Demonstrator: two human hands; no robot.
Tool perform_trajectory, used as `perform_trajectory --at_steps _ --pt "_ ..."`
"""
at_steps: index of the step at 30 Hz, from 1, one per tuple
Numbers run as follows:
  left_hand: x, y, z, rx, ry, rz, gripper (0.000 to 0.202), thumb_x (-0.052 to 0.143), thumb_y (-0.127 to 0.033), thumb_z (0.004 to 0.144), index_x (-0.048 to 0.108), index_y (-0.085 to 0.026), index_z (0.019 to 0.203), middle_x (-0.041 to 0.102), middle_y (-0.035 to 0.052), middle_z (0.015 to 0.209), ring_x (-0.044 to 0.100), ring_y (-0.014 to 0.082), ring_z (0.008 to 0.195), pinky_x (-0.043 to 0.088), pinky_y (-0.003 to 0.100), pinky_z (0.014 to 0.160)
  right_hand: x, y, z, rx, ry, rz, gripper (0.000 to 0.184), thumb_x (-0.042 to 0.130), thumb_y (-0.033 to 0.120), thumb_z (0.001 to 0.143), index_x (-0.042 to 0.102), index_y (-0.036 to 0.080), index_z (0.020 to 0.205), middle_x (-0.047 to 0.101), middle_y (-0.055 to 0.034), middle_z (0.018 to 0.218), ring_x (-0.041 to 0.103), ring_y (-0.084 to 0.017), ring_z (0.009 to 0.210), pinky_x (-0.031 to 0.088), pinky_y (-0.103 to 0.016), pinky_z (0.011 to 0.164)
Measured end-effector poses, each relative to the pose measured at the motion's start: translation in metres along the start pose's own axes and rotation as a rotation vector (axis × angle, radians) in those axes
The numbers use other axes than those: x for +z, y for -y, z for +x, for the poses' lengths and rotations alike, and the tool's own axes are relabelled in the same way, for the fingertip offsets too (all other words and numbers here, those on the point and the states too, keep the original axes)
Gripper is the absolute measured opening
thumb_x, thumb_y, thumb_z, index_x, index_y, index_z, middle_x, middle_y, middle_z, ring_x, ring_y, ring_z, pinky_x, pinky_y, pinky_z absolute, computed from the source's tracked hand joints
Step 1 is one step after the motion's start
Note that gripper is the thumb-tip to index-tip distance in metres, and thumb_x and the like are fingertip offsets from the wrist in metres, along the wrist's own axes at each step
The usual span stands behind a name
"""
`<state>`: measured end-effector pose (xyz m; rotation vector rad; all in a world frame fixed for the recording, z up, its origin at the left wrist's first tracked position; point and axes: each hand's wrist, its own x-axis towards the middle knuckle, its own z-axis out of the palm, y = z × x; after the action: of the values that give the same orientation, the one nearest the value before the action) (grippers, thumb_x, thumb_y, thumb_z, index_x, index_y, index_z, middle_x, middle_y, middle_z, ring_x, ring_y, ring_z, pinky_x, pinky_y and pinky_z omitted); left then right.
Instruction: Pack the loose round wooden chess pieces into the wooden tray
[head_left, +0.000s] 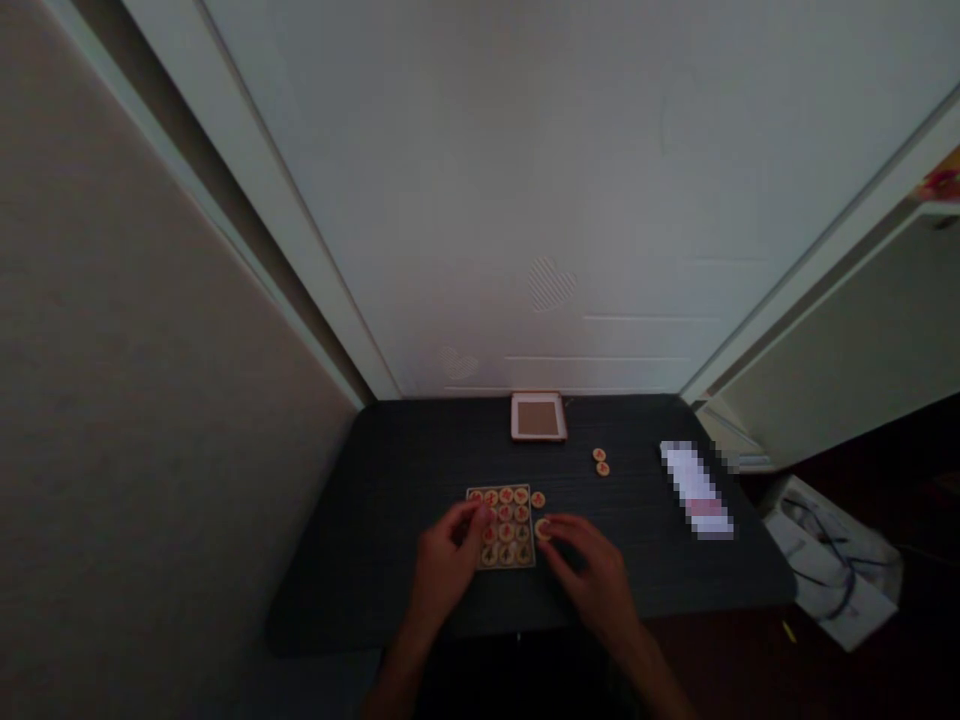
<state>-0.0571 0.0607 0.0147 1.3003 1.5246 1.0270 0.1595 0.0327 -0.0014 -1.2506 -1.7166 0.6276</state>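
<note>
A shallow square tray lies near the front of the dark table, filled with rows of round wooden xiangqi pieces marked in red or dark characters. Over its left side, my left hand has thumb and forefinger drawn together among the pieces. What those fingertips hold, if anything, is hidden, and the hand covers part of the left column. Just right of the tray, my right hand pinches one xiangqi piece between thumb and fingers. A loose piece rests beside the tray's upper right corner.
Two more loose pieces touch each other farther right on the table. A light-framed box or lid sits at the back against the wall. A blurred-out bright object lies at the right; a white bag is beyond the table edge.
</note>
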Motion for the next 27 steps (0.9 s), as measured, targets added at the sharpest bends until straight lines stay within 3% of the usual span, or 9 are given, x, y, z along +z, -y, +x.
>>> perform_trajectory --at_steps 5,12,18,27 --pt "-0.027 0.032 0.004 0.067 -0.199 0.212 0.030 0.060 -0.046 0.091 0.074 -0.021 0.101 0.078 0.0067 0.099 0.073 0.0252 0.088 0.058 0.037 0.079 0.018 -0.005 -0.002 0.003 0.036 0.035 0.016 0.067 0.023 0.090 0.072 0.025 0.105 0.075 -0.0059 0.106 0.071 -0.022 0.099 0.058 -0.036 0.089" --pt "-0.022 0.070 -0.013 0.255 -0.215 0.274 0.023 0.058 -0.038 0.093 0.072 -0.021 0.101 0.072 0.0083 0.102 0.070 0.0234 0.090 0.059 0.036 0.077 0.061 -0.003 -0.011 -0.085 0.131 -0.052 0.020 0.068 0.013 0.087 0.069 0.025 0.102 0.074 -0.0041 0.102 0.068 -0.023 0.098 0.055 -0.040 0.091" --pt "-0.023 0.075 -0.017 0.263 -0.236 0.253 0.022 0.058 -0.037 0.093 0.072 -0.021 0.101 0.072 0.0084 0.103 0.070 0.0237 0.094 0.058 0.036 0.080 0.076 -0.007 -0.014 -0.135 0.170 -0.151 0.020 0.069 0.012 0.088 0.070 0.026 0.103 0.072 -0.0044 0.102 0.066 -0.024 0.098 0.055 -0.041 0.089" --pt "-0.023 0.071 -0.019 0.267 -0.231 0.264 0.022 0.057 -0.037 0.095 0.072 -0.023 0.101 0.071 0.0079 0.103 0.069 0.0240 0.095 0.059 0.039 0.083 0.071 -0.004 -0.017 -0.165 0.156 -0.154 0.025 0.066 0.014 0.091 0.071 0.028 0.111 0.072 -0.0053 0.105 0.066 -0.023 0.097 0.057 -0.039 0.086"
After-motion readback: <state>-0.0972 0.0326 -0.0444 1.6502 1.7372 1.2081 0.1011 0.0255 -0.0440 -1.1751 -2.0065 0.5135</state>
